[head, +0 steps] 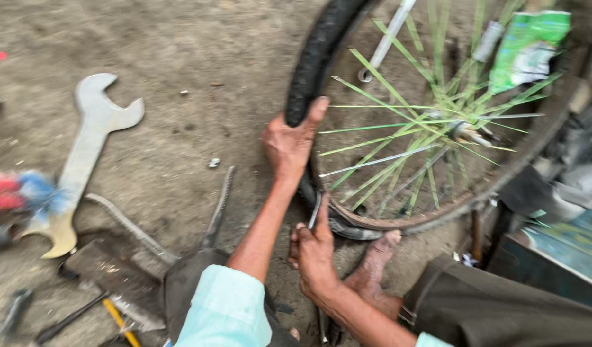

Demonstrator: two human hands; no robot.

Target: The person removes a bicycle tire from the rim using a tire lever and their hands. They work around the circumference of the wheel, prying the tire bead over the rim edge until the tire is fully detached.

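The wheel point(431, 122) stands tilted on the dirt floor point(180, 51), green spokes fanning from its hub. Its black tyre point(315, 58) is peeled off the rusty rim point(399, 222) at the bottom, where a thin metal lever point(314, 211) is wedged under its edge.

A roadside-style bicycle repair spot, worked at ground level on bare, packed dirt floor point(180, 38). Beyond the fingers point(318, 106) of the person's left hand point(288, 144) stands a bicycle wheel point(424, 122) with green spokes and a black tyre point(312, 58), the mark of the trade. Well to the left of those fingers lies a large double-ended spanner point(84, 154) on the dirt; nearer, below and left of them, lie long metal files point(219, 205), and farther down a yellow-handled tool point(119, 321). No bench shows; everything rests on the ground.
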